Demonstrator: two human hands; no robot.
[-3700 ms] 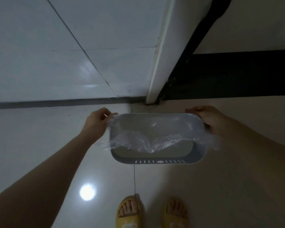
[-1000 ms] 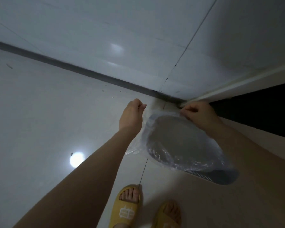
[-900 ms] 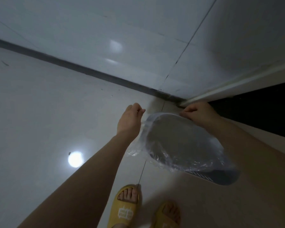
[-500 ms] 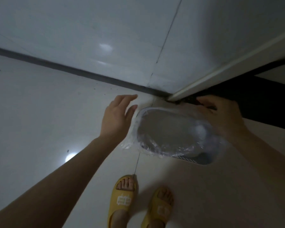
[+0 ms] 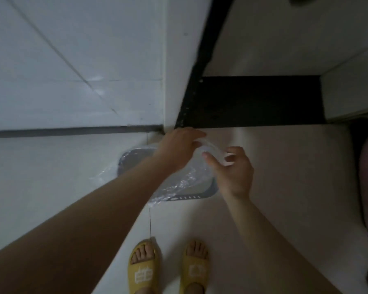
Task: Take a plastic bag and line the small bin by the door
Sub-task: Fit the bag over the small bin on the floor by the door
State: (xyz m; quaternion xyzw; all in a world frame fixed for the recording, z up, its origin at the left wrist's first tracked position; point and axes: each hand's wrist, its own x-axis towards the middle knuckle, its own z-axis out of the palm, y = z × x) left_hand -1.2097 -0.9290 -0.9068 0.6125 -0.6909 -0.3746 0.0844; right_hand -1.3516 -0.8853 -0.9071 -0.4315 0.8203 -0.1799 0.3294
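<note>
A small grey rectangular bin stands on the floor at the foot of a white door frame. A clear plastic bag lies inside it and spills over its left and near rim. My left hand reaches across the bin to its far right corner and pinches the bag's edge. My right hand is over the bin's right end, thumb and fingers closed on the same stretch of plastic. My left forearm hides much of the bin's opening.
The white door frame rises just behind the bin, with a tiled wall to its left and a black threshold strip to its right. My feet in yellow slippers stand close in front. Pale floor spreads to either side.
My left hand has crossed from the bin's left side over to its far right corner and taken hold of the bag. The view has swung right, square to the door frame.
</note>
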